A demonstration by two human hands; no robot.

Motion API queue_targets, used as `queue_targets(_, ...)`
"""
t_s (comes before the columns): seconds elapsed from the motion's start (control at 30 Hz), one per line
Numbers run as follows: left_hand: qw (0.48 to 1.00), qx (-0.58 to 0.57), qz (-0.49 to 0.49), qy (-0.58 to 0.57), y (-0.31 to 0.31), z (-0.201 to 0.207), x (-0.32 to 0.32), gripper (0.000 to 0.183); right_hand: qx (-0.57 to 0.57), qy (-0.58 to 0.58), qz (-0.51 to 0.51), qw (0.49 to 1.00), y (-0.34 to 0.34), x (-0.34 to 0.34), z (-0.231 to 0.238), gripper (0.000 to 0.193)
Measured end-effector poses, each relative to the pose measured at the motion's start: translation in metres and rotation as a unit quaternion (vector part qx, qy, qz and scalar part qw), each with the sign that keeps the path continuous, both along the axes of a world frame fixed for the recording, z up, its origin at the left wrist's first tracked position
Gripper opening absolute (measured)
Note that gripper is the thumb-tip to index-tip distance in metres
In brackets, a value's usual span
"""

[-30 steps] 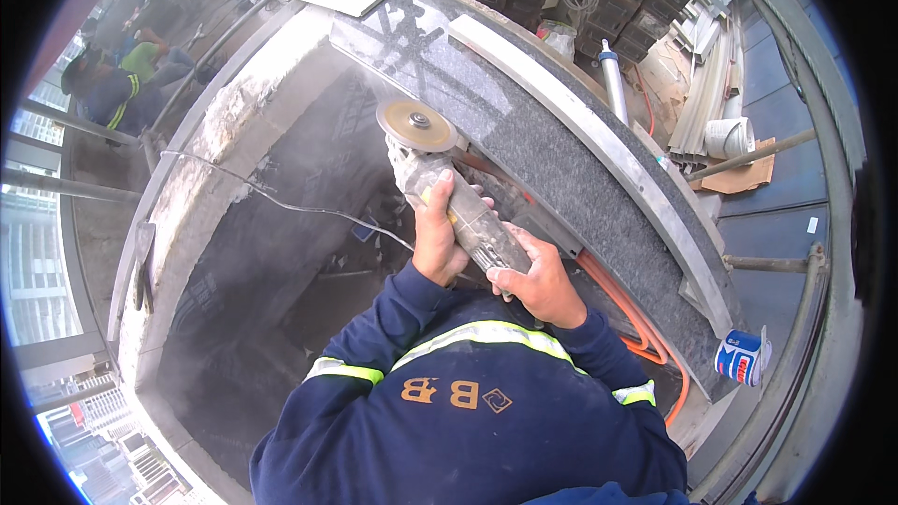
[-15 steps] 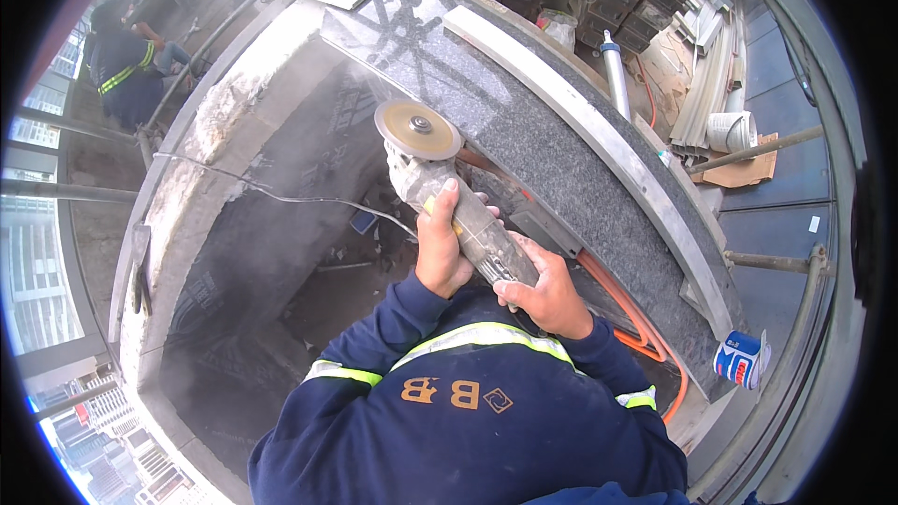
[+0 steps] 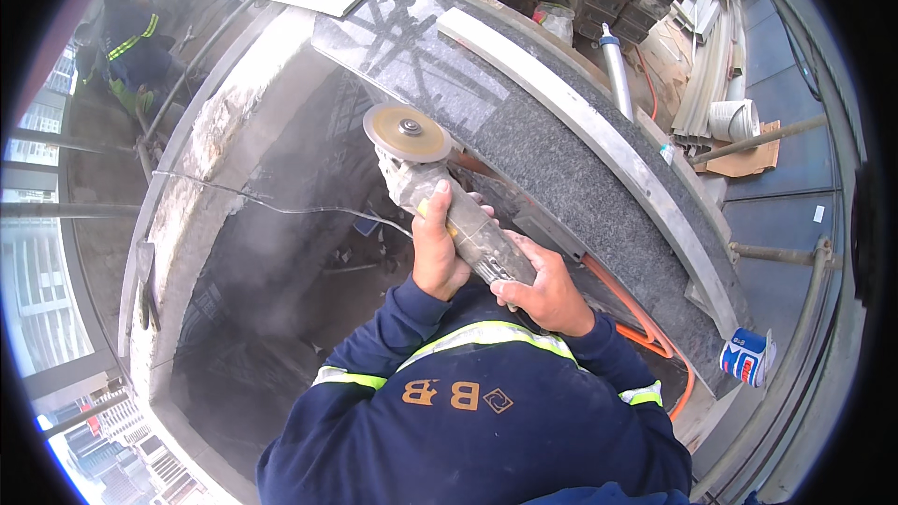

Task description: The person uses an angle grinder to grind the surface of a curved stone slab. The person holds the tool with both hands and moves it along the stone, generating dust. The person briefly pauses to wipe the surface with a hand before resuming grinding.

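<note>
An angle grinder (image 3: 479,241) with a round, gold-coloured cutting disc (image 3: 430,142) at its far end is held in both my hands. My left hand (image 3: 438,251) wraps the body near the head, thumb along the top. My right hand (image 3: 552,288) grips the rear end. The disc lies close to the near edge of a grey speckled stone slab (image 3: 552,168); whether it touches the slab I cannot tell. Pale dust hangs over the dark hollow to the left of the grinder.
A long pale bar (image 3: 599,136) lies along the slab. A thin cable (image 3: 281,209) crosses the hollow from the rough ledge (image 3: 210,126). Orange hose (image 3: 645,335) runs at right, near a blue-and-white can (image 3: 742,355). A co-worker (image 3: 136,33) is at far left; a white bucket (image 3: 732,120) stands far right.
The grinder's disc end has shifted slightly left, with both hands still gripping the tool. Dust over the hollow has thickened. The co-worker at far left has changed posture.
</note>
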State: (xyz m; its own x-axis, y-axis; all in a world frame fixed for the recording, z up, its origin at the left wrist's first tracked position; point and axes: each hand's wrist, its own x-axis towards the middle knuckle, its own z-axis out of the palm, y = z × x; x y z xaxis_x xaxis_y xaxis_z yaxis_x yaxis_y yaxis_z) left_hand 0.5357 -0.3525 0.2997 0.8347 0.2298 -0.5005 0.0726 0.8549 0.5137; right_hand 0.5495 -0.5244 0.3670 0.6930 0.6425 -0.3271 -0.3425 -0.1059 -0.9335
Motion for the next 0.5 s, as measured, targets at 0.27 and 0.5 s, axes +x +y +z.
queue_targets(0.27,1.0,0.001,0.0,-0.002,0.01,-0.005,0.006,0.065,-0.003,-0.007,0.003,1.0,0.009,0.006,-0.002,0.063)
queue_targets(0.5,1.0,-0.013,0.006,-0.01,0.02,-0.007,0.01,0.061,0.008,0.002,-0.002,1.0,0.02,0.01,-0.002,0.063)
